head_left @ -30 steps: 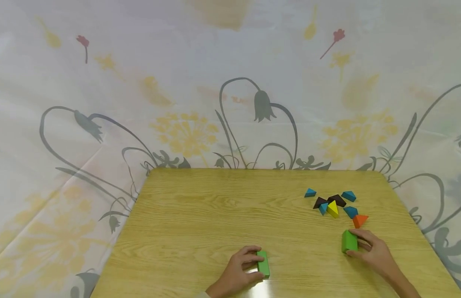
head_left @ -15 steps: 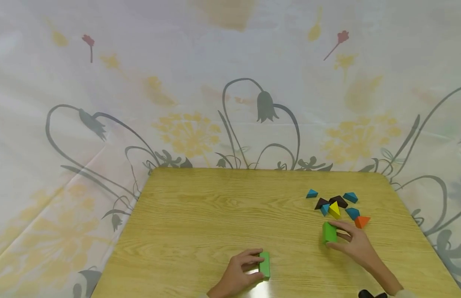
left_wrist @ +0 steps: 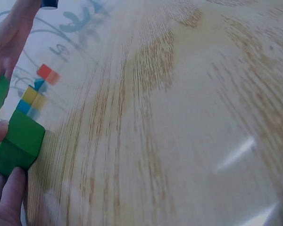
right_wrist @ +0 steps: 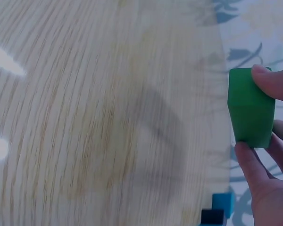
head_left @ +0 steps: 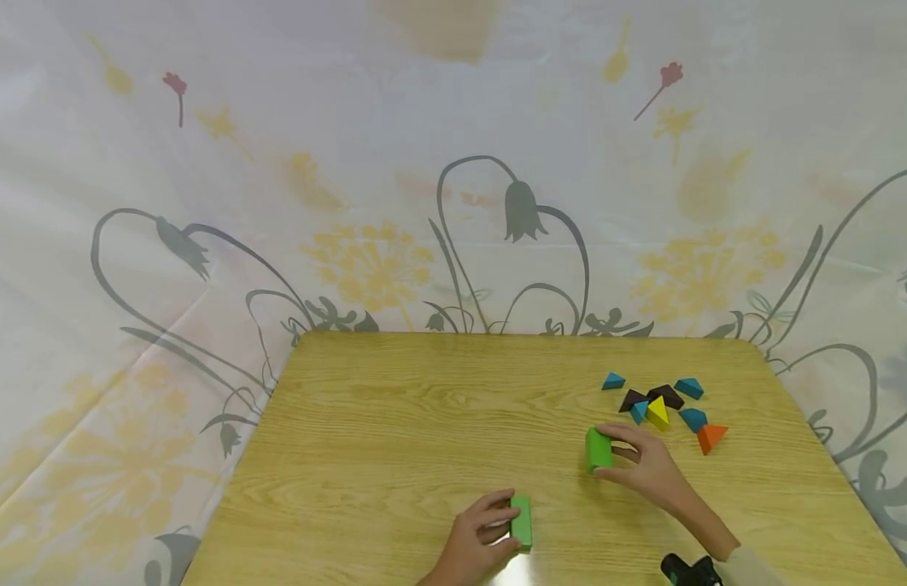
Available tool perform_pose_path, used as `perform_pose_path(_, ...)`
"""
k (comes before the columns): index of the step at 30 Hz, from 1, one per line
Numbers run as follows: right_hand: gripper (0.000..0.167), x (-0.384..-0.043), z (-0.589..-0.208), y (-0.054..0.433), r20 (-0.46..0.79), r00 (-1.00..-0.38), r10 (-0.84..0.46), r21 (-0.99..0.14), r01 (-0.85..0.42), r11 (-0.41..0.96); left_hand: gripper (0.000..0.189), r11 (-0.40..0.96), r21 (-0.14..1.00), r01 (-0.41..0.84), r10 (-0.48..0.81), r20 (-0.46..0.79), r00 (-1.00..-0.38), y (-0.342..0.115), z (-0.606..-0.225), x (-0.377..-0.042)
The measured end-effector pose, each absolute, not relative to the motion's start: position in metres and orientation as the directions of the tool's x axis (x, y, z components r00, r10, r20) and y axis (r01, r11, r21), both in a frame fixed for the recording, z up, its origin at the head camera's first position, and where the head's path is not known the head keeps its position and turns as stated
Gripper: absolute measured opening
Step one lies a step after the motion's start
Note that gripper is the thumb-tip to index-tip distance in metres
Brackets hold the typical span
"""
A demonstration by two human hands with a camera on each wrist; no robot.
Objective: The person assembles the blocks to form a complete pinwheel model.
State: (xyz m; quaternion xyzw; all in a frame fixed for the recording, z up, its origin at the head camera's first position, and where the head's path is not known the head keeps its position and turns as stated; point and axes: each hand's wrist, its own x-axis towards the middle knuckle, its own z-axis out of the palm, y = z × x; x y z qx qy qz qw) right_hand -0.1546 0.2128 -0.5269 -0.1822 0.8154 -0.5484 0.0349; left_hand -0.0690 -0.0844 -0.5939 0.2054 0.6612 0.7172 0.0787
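Note:
Near the front middle of the table, my left hand (head_left: 477, 537) pinches a green block (head_left: 521, 523) between thumb and fingers. In the left wrist view that block (left_wrist: 20, 143) shows slanted faces and appears to rest on the wood. Farther right and back, my right hand (head_left: 643, 465) grips a second green block (head_left: 599, 451) by its ends. From the right wrist view, this block (right_wrist: 251, 108) is held above the tabletop, thumb on one end and fingertips on the other. A gap of bare wood separates the two blocks.
Behind my right hand lie loose blocks: a yellow one (head_left: 658, 413), an orange one (head_left: 712, 438), dark ones (head_left: 666, 396) and several blue ones (head_left: 690, 387). The wooden table (head_left: 394, 423) meets a flower-printed cloth (head_left: 380, 163) at its back edge. A black device (head_left: 691, 571) sits by my right wrist.
My right hand has carried its green block leftward, away from the orange block and towards my left hand. The left hand and its block have stayed in nearly the same place.

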Motion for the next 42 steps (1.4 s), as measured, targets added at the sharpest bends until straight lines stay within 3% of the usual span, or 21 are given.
perform_pose_path(22,0.06,-0.153,-0.542,0.142,0.148,-0.858,-0.492,-0.947,-0.266,0.179,0.04,-0.143,0.973,0.18,0.365,0.221,-0.904,-0.084,-0.595,-0.069)
perform_pose_path(42,0.061,-0.151,-0.565,0.116,0.171,-0.823,-0.542,-0.91,-0.343,0.234,0.039,-0.178,0.973,0.149,0.362,0.205,-0.909,-0.083,-0.594,-0.068)
